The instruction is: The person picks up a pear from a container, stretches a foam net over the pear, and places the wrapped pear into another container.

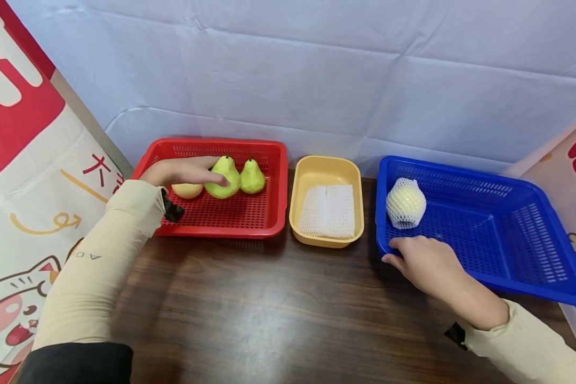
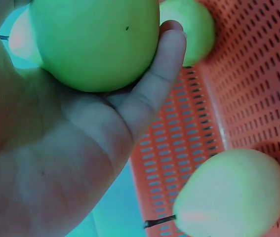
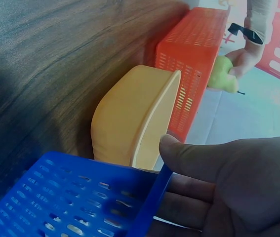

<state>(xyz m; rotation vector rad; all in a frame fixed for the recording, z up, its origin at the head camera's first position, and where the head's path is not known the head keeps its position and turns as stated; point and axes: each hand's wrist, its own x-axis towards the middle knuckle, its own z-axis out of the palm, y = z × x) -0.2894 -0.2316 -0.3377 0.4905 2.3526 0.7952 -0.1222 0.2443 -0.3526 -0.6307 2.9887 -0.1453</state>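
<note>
My left hand [image 1: 187, 172] grips a green pear [image 1: 224, 178] above the red basket [image 1: 221, 232]; in the left wrist view the fingers curl round the pear [image 2: 98, 44]. A second green pear [image 1: 252, 177] sits in that basket, and a paler yellowish fruit [image 1: 187, 190] lies partly hidden under the hand. My right hand [image 1: 427, 265] holds the near-left corner of the blue basket [image 1: 533, 290], thumb on one side of the rim and fingers on the other, as the right wrist view shows. Inside the blue basket, at its left end, is a pale fruit in a white foam net [image 1: 406, 204].
Between the baskets stands a yellow tub [image 1: 326, 165] with flat white foam nets [image 1: 327, 211] in it. All three containers are on a dark wooden table [image 1: 269, 304], in front of a pale cloth backdrop [image 1: 288, 69]. Printed panels flank both sides.
</note>
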